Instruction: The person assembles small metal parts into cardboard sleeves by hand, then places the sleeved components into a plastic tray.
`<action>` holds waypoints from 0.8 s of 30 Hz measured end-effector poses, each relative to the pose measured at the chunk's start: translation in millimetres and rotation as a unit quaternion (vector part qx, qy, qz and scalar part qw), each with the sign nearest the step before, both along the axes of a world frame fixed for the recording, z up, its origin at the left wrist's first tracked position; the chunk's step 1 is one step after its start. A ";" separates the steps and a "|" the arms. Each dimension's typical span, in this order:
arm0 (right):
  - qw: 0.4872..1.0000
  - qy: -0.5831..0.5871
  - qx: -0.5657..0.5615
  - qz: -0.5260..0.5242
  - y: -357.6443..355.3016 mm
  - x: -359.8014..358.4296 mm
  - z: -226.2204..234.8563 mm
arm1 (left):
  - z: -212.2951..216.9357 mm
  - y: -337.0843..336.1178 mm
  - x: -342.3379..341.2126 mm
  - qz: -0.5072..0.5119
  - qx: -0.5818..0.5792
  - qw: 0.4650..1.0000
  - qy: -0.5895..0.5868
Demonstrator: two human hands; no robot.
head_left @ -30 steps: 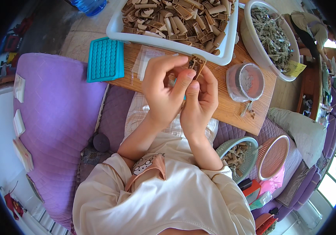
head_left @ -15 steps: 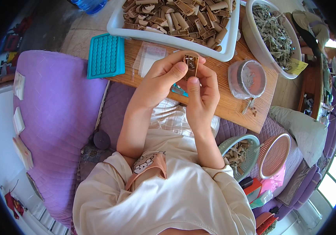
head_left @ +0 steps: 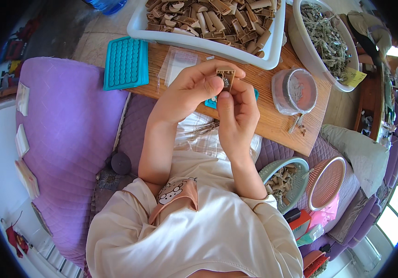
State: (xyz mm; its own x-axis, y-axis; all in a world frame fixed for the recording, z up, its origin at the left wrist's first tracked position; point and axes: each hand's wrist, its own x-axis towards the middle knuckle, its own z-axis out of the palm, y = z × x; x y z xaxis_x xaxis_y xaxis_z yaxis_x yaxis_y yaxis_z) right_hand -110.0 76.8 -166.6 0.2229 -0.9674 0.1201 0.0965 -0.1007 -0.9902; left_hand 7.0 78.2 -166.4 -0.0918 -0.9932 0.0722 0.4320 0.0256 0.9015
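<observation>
Above the near edge of the table, both hands hold a small brown plastic casing (head_left: 226,77), with small parts showing inside. My left hand (head_left: 190,91) pinches it from the left, its thumb on the near side and its fingers behind. My right hand (head_left: 237,107) grips its lower right, thumb against the bottom end. Behind and below the hands, part of a teal tray (head_left: 210,103) shows; the hands cover most of it. A thin bundle of brownish strands (head_left: 204,129) lies across my lap, beneath the wrists.
A white bin (head_left: 273,58) of brown casings stands at the far side of the wooden table (head_left: 273,125). Nearby are a teal dimpled tray (head_left: 126,62), a plastic-lined round container (head_left: 277,99) and a tub (head_left: 296,34) of grey-green pieces. Two baskets (head_left: 299,199) (head_left: 314,180) sit at right.
The brown casing has tilted in my fingers and now shows its far end face. More of the teal tray shows behind my hands, and the strands on my lap have come into sight.
</observation>
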 end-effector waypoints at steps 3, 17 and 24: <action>1.000 0.008 0.007 0.005 -2.9 0.2 2.1 | 3.7 1.3 -3.9 0.042 -0.001 0.999 -0.028; 0.998 0.033 0.046 0.038 -8.8 -8.1 10.1 | 21.2 15.4 -22.5 0.232 0.014 0.972 0.039; 0.988 0.006 0.101 0.118 -22.2 -18.0 14.5 | 11.6 14.3 -18.1 0.106 0.127 0.912 0.375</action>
